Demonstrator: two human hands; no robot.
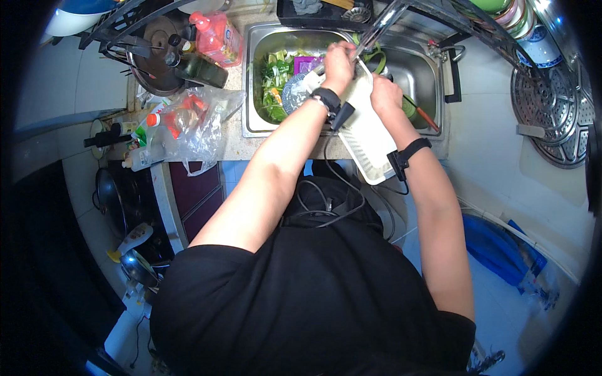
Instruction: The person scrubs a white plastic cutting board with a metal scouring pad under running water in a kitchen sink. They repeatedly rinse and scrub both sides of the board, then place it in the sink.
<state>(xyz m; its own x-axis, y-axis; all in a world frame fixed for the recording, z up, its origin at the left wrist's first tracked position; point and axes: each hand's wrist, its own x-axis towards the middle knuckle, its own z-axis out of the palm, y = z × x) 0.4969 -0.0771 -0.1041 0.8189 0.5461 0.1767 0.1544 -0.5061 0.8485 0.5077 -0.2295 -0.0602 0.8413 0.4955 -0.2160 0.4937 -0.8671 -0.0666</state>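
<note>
Apparently mid-wash, the white tray (367,135) is leaning over the sink's (257,81) front edge, vegetable scraps (274,81) still lying in the basin. Left hand (339,62) is clamping its grip on the tray's far end; right hand (384,95) is gripping beside it, both forearms reaching forward.

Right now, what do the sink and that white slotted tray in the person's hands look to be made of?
The sink looks like brushed stainless steel: grey, with soft reflections. The white slotted tray is probably plastic: matte, uniformly white, with moulded slots. Both hands grip it.
</note>
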